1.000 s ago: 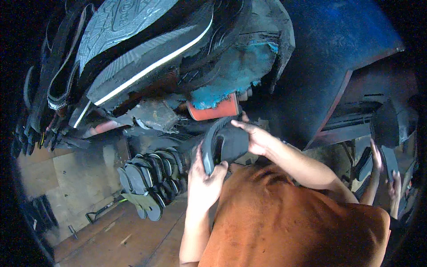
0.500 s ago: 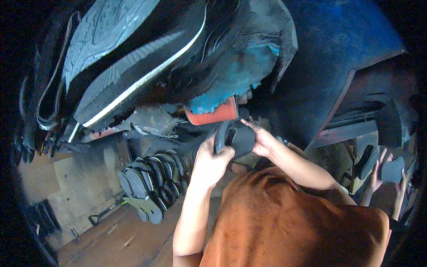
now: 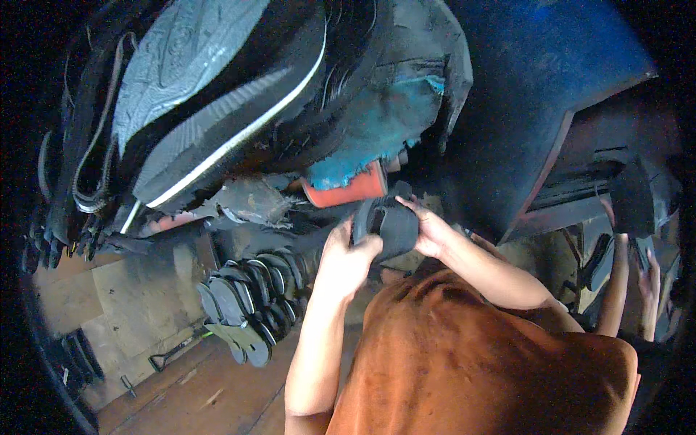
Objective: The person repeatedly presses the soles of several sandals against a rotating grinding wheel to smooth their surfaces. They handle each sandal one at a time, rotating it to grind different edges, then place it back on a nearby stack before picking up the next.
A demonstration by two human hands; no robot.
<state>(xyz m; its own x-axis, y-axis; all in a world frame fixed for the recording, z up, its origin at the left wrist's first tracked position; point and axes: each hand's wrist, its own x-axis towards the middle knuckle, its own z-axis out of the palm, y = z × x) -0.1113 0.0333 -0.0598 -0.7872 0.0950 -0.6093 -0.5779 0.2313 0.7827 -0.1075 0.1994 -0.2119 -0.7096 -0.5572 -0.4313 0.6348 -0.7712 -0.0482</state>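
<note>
A dark slide sandal (image 3: 397, 230) with a wide band is held between my two hands, just below an orange-red drum (image 3: 349, 191). My left hand (image 3: 346, 257) is closed on its left edge, thumb pressed near the gap between sole and band. Around the right side, my right hand (image 3: 429, 230) grips it with fingers reaching up along its edge. The sandal's top end lies close under the drum; whether they touch, I cannot tell. Torn blue material (image 3: 377, 138) hangs over the drum's upper part.
Above left, large dark shoe soles and uppers (image 3: 225, 138) crowd the view. A blue panel (image 3: 536, 87) slopes at upper right. Several sandals (image 3: 246, 297) are stacked at lower left, beside a wooden board (image 3: 138, 297). At far right are another person's hands (image 3: 645, 283).
My hands keep their grip, and the sandal has turned slightly so its band shows more. At far right the other person's hands have shifted and lifted. The whole view has moved a little.
</note>
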